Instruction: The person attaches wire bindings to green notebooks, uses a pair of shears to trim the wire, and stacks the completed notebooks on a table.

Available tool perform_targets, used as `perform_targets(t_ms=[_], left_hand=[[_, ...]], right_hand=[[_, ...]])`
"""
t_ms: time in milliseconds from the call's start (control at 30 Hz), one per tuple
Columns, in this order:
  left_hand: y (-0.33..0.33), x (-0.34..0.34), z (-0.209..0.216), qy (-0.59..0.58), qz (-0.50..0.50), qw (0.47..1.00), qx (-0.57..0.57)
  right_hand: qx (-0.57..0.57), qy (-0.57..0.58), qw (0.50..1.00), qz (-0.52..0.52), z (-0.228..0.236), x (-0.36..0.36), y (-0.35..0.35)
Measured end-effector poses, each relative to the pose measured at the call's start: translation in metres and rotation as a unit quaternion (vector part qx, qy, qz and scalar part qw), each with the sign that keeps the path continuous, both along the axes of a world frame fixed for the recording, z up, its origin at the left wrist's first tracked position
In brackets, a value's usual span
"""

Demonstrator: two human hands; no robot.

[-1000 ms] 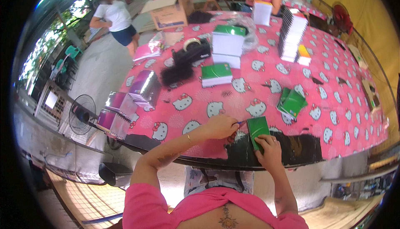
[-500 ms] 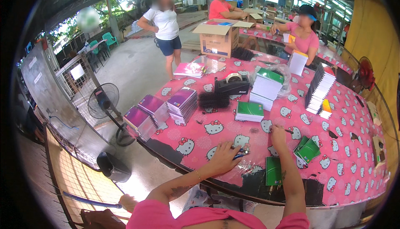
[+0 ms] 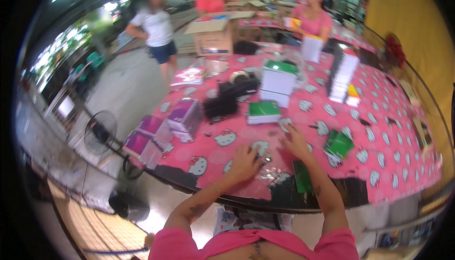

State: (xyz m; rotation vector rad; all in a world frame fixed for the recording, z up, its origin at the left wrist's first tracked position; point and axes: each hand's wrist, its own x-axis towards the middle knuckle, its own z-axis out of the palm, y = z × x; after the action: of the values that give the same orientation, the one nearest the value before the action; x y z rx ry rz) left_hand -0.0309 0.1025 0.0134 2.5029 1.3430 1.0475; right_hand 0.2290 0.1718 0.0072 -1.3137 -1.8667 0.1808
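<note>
My left hand [image 3: 246,164] rests on the table near its front edge, its fingers bent over a small plier-like hand tool [image 3: 267,157] whose tip shows beside them. In my right hand [image 3: 295,141] I see nothing held; its fingers are apart and slightly blurred, just short of a short stack of green notebooks [image 3: 263,111]. A single green notebook [image 3: 302,176] lies partly under my right forearm. Further right, a few green notebooks [image 3: 339,144] lie loosely overlapped. Taller, a second green-topped stack [image 3: 278,80] stands behind the short one.
Stacks of purple notebooks [image 3: 185,118] stand at left, near black bristly bundles [image 3: 221,106] and a tape dispenser [image 3: 238,85]. A tall spiral-bound stack [image 3: 343,76] rises at right. Beyond are an open carton [image 3: 212,39] and three people. A fan [image 3: 100,131] stands left of the table.
The view has shifted, so the table's things sit further left and higher. My right hand's fingers have spread out toward the short green stack. My left hand stays at the tool.
</note>
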Motion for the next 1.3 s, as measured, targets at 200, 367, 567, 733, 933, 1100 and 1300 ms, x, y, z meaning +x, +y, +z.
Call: perform_targets(t_ms=[200, 367, 567, 733, 933, 1100, 1300], left_hand=[[0.087, 0.029, 0.001, 0.063, -0.109, 0.988, -0.086], [0.111, 0.052, 0.005, 0.119, -0.055, 0.991, -0.013], [0.061, 0.086, 0.032, 0.011, -0.146, 0.989, -0.032], [0.053, 0.093, 0.038, -0.026, -0.195, 0.979, -0.060], [0.048, 0.084, 0.031, -0.012, -0.191, 0.977, -0.093], [0.067, 0.073, 0.015, 0.009, -0.164, 0.986, -0.015], [0.081, 0.136, 0.001, 0.082, -0.239, 0.964, 0.077]], right_hand=[[-0.162, -0.102, 0.981, 0.000, 0.051, 0.015, -0.122], [-0.134, -0.170, 0.972, -0.092, 0.043, 0.016, -0.205], [-0.099, -0.046, 0.977, -0.182, 0.083, 0.047, -0.211], [0.121, 0.096, 0.953, -0.260, 0.122, 0.118, -0.163], [0.195, 0.083, 0.954, -0.212, 0.080, 0.169, -0.128], [0.162, -0.018, 0.978, -0.128, 0.010, 0.205, -0.123], [0.056, 0.197, 0.919, -0.337, -0.017, 0.191, -0.101]])
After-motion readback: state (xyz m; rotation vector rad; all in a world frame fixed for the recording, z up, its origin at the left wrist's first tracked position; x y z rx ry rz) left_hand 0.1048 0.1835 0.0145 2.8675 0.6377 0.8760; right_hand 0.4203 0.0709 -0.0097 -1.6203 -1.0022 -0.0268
